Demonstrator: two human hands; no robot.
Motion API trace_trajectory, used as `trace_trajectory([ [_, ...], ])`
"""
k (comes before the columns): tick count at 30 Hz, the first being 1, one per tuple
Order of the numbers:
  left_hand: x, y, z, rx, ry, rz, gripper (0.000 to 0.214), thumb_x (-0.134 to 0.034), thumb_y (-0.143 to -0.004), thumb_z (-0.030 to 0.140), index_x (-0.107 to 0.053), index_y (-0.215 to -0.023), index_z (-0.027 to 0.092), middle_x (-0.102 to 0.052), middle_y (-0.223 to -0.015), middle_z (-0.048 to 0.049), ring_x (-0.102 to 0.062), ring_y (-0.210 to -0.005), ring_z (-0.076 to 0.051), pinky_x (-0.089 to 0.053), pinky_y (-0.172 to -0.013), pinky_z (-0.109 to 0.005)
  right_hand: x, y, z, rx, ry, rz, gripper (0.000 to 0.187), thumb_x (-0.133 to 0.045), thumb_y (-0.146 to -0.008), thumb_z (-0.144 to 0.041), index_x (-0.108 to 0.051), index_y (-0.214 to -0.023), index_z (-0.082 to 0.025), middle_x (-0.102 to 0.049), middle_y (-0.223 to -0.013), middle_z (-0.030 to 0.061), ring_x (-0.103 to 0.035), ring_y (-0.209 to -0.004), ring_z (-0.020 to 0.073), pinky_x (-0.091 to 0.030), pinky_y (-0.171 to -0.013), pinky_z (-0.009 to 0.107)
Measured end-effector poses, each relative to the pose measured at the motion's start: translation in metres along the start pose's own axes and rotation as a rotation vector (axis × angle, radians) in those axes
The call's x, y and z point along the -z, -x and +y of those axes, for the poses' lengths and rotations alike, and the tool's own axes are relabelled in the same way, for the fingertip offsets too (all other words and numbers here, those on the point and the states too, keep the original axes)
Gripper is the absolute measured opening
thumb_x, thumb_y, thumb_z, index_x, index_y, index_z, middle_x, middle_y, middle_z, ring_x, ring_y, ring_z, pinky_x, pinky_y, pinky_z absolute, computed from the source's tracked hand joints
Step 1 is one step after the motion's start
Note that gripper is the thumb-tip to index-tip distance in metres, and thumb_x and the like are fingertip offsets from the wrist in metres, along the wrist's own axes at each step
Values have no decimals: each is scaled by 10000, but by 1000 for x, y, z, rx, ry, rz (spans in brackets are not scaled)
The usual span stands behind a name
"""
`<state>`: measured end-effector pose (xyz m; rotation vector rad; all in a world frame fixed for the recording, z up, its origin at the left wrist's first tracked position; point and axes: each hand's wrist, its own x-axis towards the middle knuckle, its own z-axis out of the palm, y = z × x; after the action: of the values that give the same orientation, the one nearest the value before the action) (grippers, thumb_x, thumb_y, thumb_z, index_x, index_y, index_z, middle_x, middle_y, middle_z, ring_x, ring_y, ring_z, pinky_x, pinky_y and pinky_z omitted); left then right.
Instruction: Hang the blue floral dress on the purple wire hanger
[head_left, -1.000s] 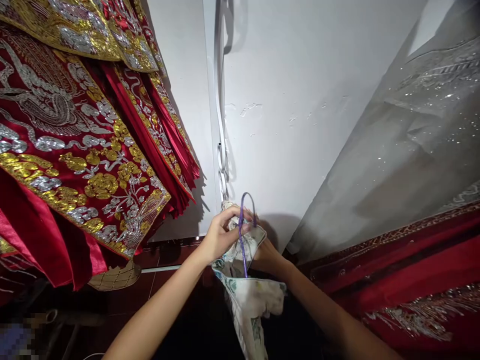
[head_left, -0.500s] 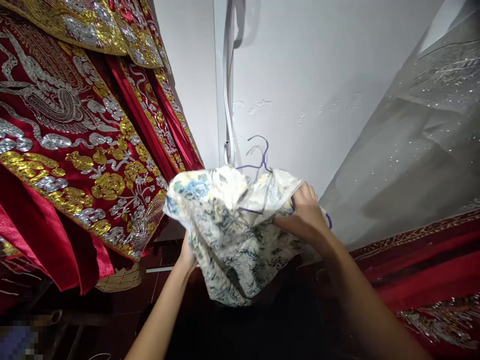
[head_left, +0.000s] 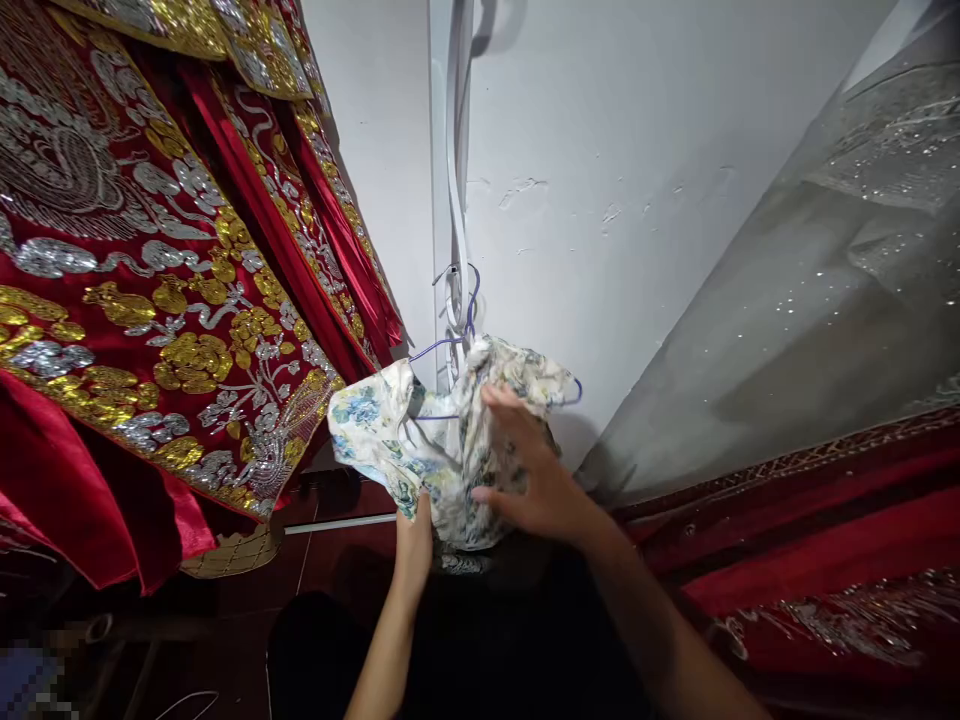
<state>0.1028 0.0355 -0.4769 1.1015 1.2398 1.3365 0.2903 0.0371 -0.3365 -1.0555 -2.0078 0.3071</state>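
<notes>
A white floral top (head_left: 367,412) with blue, green and yellow print hangs over a thin purple hanger (head_left: 471,305), whose hook points up. One end of the hanger pokes out past the garment's right shoulder. My left hand (head_left: 417,525) grips the top's lower left side, thumb in front and the other fingers hidden by cloth. In front of the right half, my right hand (head_left: 529,470) is open, thumb and fingers apart. Whether its fingertips touch the fabric I cannot tell.
Red costumes (head_left: 187,300) with gold and silver embroidery hang at left. A white post (head_left: 441,150) with a strap runs down the pale wall (head_left: 637,200). Sparkly pale tulle (head_left: 810,300) hangs at right above red cloth (head_left: 825,570).
The right shoulder of the top now lies over the hanger. My right hand has let go of the cloth edge and moved left. The hanger hook has shifted left, towards the post.
</notes>
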Motion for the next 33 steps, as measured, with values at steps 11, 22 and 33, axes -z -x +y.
trace_trajectory([
  [11, -3, 15, 0, 16, 53, -80, 616, -580, -888, 546, -516, -1409, 223, -525, -1475, -102, -372, -1452, -286, -256, -1222, -433, -92, 45, 18, -582, -632, 135, 323, -513, -928, -542, -553, -907, -223, -593, -786, 31, -559, -726, 203, -463, -686, 329],
  [22, 26, 25, -11, 133, -3, 64, 619, -643, -831, 581, -536, -1336, 240, -574, -1397, -137, -405, -1425, -328, -329, -1176, -466, -80, 36, 20, -521, -658, -100, 351, -492, -930, -490, -448, -715, -215, -388, -601, -41, -377, -558, 126, -300, -539, 266],
  [33, 13, 41, 33, -490, -246, 272, 186, -633, -879, 270, -571, -1053, 253, -534, -1003, -46, -557, -959, -208, -471, -903, -348, -62, 39, 8, -517, -669, -202, 353, -545, -917, -406, -517, -633, -198, -492, -488, -27, -443, -484, 127, -357, -538, 276],
])
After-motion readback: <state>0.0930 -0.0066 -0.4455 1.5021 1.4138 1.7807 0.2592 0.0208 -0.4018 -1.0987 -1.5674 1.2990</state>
